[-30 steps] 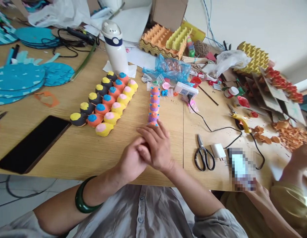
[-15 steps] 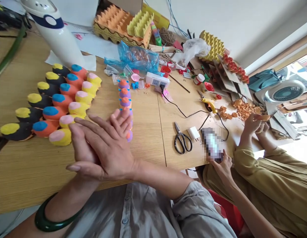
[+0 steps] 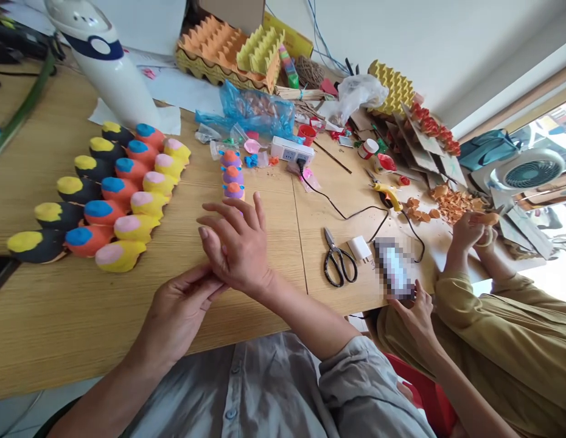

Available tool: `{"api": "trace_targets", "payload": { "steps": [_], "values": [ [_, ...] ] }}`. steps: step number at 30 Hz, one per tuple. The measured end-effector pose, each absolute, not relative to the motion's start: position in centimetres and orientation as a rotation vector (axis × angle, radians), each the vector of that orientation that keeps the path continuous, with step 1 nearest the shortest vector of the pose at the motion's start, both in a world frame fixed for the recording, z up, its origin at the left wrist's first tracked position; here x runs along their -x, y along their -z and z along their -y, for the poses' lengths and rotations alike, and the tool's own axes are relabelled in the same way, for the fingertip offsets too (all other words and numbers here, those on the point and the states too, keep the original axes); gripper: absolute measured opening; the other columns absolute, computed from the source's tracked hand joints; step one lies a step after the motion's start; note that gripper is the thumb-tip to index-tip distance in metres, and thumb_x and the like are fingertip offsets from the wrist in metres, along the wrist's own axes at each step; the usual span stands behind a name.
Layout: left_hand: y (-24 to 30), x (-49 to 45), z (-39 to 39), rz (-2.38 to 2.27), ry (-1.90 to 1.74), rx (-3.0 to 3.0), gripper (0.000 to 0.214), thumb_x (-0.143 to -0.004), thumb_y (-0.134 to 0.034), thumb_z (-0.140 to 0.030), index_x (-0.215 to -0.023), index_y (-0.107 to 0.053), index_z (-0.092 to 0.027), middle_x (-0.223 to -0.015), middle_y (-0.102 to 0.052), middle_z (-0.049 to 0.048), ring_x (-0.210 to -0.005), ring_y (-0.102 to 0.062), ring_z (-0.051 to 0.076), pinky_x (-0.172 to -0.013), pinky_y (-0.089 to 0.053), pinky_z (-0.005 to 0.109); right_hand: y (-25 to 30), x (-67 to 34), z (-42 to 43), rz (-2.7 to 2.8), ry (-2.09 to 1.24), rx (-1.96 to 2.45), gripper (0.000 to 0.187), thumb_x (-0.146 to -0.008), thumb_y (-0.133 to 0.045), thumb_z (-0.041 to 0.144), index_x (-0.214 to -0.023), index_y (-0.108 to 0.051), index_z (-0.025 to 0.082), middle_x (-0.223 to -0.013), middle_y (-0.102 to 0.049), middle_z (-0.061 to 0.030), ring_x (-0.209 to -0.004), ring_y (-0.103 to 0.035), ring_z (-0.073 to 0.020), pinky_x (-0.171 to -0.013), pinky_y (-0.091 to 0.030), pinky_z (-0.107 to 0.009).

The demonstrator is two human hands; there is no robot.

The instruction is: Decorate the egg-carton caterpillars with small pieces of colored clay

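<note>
My right hand [image 3: 240, 243] hovers over the table, back upward, fingers spread and slightly bent. Below its palm, my left hand [image 3: 185, 304] has its fingers pressed together against the right hand's heel; whatever they pinch, if anything, is hidden. Partly behind the right hand runs a row of small purple domes [image 3: 232, 174] with orange tops and blue bits. To the left stand rows of painted egg-carton cups: black ones with yellow tops [image 3: 86, 170], orange ones with blue tops [image 3: 114, 211], and yellow ones with pink tops [image 3: 148, 204].
Scissors [image 3: 340, 261], a white charger [image 3: 359, 248] and a glue gun [image 3: 387, 196] lie to the right. A power strip [image 3: 292, 150] trails a black cord. A co-worker's hand [image 3: 417, 310] touches a blurred phone [image 3: 395, 267]; another person's hands [image 3: 470, 231] hold an orange piece.
My hands were pressed palm to palm; now they have shifted. The right hand has lifted and turned with fingers spread, and the left has drawn down, its fingers closed beneath it.
</note>
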State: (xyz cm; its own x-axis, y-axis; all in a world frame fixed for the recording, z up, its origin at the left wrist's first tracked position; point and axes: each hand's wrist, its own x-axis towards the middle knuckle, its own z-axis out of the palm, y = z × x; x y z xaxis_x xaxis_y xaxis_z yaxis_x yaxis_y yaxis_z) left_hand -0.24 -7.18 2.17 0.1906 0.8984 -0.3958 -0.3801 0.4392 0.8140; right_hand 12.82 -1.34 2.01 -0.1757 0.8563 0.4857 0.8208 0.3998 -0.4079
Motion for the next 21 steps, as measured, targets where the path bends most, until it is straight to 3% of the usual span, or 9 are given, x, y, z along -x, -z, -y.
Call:
{"api": "trace_targets", "payload": {
  "steps": [4,6,9,12,18,21],
  "values": [
    [-2.3,1.2,6.2,-1.002,-1.040,-0.615,0.020,-0.075,-0.097,-0.033,-0.093,-0.088,-0.034,-0.094,-0.083,-0.0070,-0.086,-0.074,0.013,-0.080,-0.065,0.018,-2.6,-13.0,2.4,2.081,-0.212,1.225,0.026,-0.107,-0.053,0.022,-0.121,-0.075,0.022,-0.132,-0.078,-0.0065,-0.134,-0.063,-0.0201,-0.131,-0.037,-0.044],
    [-2.3,1.5,5.8,-0.983,-1.098,-0.605,0.025,-0.073,-0.098,-0.036,-0.096,-0.088,-0.031,-0.090,-0.082,-0.0057,-0.078,-0.072,0.010,-0.071,-0.061,0.012,-2.4,-13.2,3.2,2.109,-0.275,1.099,0.026,-0.106,-0.052,0.019,-0.120,-0.074,0.020,-0.127,-0.079,-0.0080,-0.128,-0.066,-0.0192,-0.125,-0.046,-0.042],
    [-2.2,1.8,5.5,-1.002,-1.175,-0.611,0.040,-0.075,-0.098,-0.037,-0.111,-0.086,-0.027,-0.102,-0.083,-0.0005,-0.082,-0.073,0.009,-0.073,-0.061,0.011,-1.5,-13.5,4.1,2.075,-0.327,1.021,0.024,-0.105,-0.053,0.016,-0.120,-0.072,0.018,-0.122,-0.081,-0.0101,-0.122,-0.068,-0.0192,-0.118,-0.053,-0.040],
    [-2.0,1.9,5.5,-1.051,-1.166,-0.632,0.054,-0.080,-0.094,-0.036,-0.130,-0.079,-0.023,-0.116,-0.083,0.0055,-0.094,-0.076,0.015,-0.082,-0.064,0.018,-0.9,-13.7,4.7,2.003,-0.404,1.036,0.021,-0.106,-0.056,0.018,-0.119,-0.072,0.020,-0.119,-0.081,-0.0094,-0.115,-0.071,-0.0194,-0.107,-0.059,-0.038],
    [-1.7,2.0,6.0,-0.989,-1.066,-0.666,0.052,-0.084,-0.089,-0.041,-0.129,-0.080,-0.016,-0.129,-0.079,0.0133,-0.101,-0.080,0.026,-0.077,-0.068,0.026,-1.0,-14.3,4.8,1.912,-0.471,0.947,0.013,-0.104,-0.063,0.019,-0.114,-0.071,0.020,-0.113,-0.081,-0.0104,-0.108,-0.072,-0.0208,-0.096,-0.061,-0.038],
    [-1.5,2.2,6.1,-0.950,-1.039,-0.670,0.053,-0.087,-0.087,-0.040,-0.134,-0.077,-0.019,-0.130,-0.079,0.0122,-0.100,-0.081,0.024,-0.081,-0.068,0.027,-1.0,-14.6,4.9,1.914,-0.552,0.926,0.011,-0.103,-0.065,0.020,-0.113,-0.070,0.021,-0.109,-0.081,-0.0094,-0.104,-0.073,-0.0208,-0.092,-0.062,-0.038]
  ]
}}
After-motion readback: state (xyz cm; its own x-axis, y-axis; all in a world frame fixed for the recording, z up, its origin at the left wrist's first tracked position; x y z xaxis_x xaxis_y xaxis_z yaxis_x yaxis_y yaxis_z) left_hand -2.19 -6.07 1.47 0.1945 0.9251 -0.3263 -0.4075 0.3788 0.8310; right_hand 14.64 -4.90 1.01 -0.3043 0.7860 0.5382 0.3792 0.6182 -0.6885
